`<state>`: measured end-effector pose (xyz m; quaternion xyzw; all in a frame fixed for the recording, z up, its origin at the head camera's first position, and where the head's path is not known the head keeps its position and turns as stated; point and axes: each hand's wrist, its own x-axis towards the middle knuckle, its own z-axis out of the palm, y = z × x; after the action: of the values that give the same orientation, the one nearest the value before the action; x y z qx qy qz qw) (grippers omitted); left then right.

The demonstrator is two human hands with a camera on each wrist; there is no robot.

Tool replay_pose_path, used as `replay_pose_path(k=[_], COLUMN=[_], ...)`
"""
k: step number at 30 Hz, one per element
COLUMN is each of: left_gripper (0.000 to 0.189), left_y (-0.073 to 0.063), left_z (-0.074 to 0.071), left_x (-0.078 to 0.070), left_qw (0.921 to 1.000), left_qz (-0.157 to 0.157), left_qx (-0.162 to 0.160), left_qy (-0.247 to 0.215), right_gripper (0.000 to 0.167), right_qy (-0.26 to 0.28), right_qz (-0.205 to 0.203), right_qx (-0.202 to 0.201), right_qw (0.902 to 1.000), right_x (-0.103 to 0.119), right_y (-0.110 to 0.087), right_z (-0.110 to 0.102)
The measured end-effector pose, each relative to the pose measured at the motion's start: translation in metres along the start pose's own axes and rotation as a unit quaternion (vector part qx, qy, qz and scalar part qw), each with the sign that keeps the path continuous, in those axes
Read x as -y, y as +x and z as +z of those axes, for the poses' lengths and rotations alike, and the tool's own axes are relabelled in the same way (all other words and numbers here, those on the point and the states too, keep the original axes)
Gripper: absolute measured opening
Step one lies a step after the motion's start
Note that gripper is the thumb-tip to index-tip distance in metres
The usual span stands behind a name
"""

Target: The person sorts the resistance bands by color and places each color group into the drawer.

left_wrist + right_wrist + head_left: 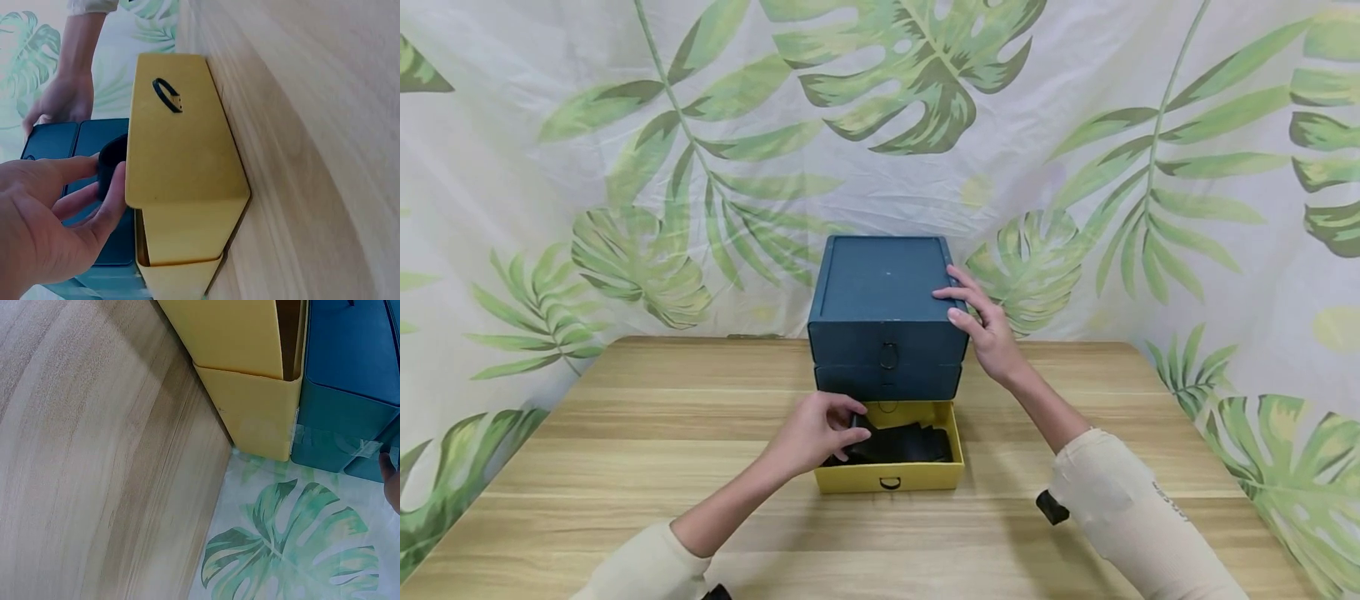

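Note:
A yellow drawer (922, 477) with a small black loop handle is pulled out beneath two stacked blue drawers (850, 342). Dark, flat-looking pieces (910, 443) lie inside it; their kind cannot be made out. My left hand (808, 433) is over the drawer's left side. Between thumb and fingers it pinches a black curved piece (110, 164), seen just above the drawer's front in the left wrist view. My right hand (992, 333) rests on the top right edge of the blue stack, fingers spread. Only its fingertips (389, 465) show in the right wrist view.
The drawers stand near the back edge of a wood-grain table (662, 433). Behind hangs a pale cloth (887, 200) with green leaf prints. Clear tape (350, 445) runs along the side of the blue drawers. A black object (1052, 507) is by the right sleeve.

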<state>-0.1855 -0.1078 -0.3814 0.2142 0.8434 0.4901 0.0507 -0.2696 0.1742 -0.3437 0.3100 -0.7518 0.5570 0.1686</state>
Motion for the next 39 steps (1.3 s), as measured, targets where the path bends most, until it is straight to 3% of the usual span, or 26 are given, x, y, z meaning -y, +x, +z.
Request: replay_pose_path(k=[7,11,13,16,18,20,23,25,27,32,39], left_gripper=[0.029,0.024,0.02,0.014,0.011,0.01,0.009,0.013,0.013,0.012,0.01], left_y=[-0.002,-0.004,-0.005,-0.01,-0.014,-0.02,-0.027,-0.03,-0.033,-0.036,-0.036], left_z=[-0.002,-0.003,-0.004,-0.003,0.001,0.006,0.019,0.028,0.036,0.046,0.045], left_x=[-0.002,-0.008,-0.011,-0.018,-0.023,-0.028,-0.03,-0.027,-0.022,-0.008,-0.001], left_qw=[0.9963,0.9861,0.9778,0.9662,0.9649,0.9734,0.9858,0.986,0.9843,0.9861,0.9904], left_qz=[-0.005,0.013,0.037,0.102,0.139,0.147,0.101,0.06,0.036,0.01,0.016], left_qx=[-0.001,-0.004,-0.011,-0.022,-0.013,0.024,0.105,0.149,0.17,0.165,0.137], left_qy=[0.086,0.166,0.206,0.236,0.222,0.174,0.083,0.045,0.03,0.015,0.006], right_gripper=[0.036,0.036,0.037,0.037,0.037,0.037,0.037,0.037,0.037,0.037,0.037], right_qy=[0.001,0.003,0.003,0.004,0.004,0.003,0.002,0.004,0.005,0.005,0.001], right_qz=[-0.001,0.002,0.002,0.0,0.0,0.001,0.003,0.002,0.002,0.002,0.0], right_qx=[0.0,0.0,0.0,-0.001,-0.002,-0.002,-0.002,-0.003,-0.004,0.0,-0.003], right_qw=[1.0,1.0,1.0,1.0,1.0,1.0,1.0,1.0,1.0,1.0,1.0], right_x=[-0.001,-0.001,-0.001,-0.002,-0.002,-0.002,-0.001,-0.001,-0.001,0.0,0.001], right_y=[-0.001,-0.002,-0.002,-0.003,-0.003,-0.002,-0.002,-0.002,-0.002,-0.001,0.0], right_z=[0.0,0.0,0.0,0.001,0.001,0.0,0.0,0.0,0.0,0.001,0.001])
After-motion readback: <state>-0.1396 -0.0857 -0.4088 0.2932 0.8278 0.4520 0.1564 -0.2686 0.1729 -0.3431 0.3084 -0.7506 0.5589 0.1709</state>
